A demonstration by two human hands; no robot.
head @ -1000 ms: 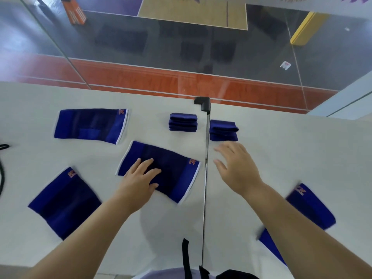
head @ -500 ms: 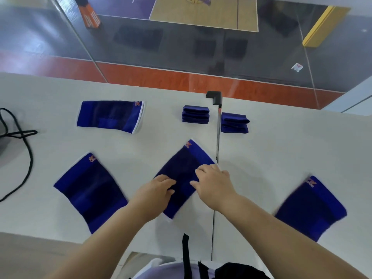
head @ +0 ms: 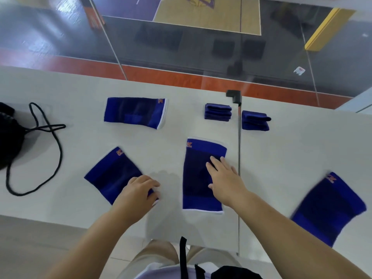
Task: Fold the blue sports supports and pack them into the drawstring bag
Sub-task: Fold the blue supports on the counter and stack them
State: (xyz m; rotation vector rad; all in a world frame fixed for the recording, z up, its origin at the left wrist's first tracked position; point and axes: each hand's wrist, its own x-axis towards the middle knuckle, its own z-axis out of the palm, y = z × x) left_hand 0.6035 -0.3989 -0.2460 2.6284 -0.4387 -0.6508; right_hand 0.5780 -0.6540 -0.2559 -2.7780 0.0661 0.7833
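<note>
White table (head: 80, 87) beside court floor (head: 201, 17)

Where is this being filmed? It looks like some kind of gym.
Probably a sports hall: a white table stands against a glass panel, and through it shows what looks like a basketball court with painted lines. Blue sports supports lie on the table.

Orange logo marks on four flat supports (head: 203, 174), too small and blurred to read. No other legible text or numbers.
</note>
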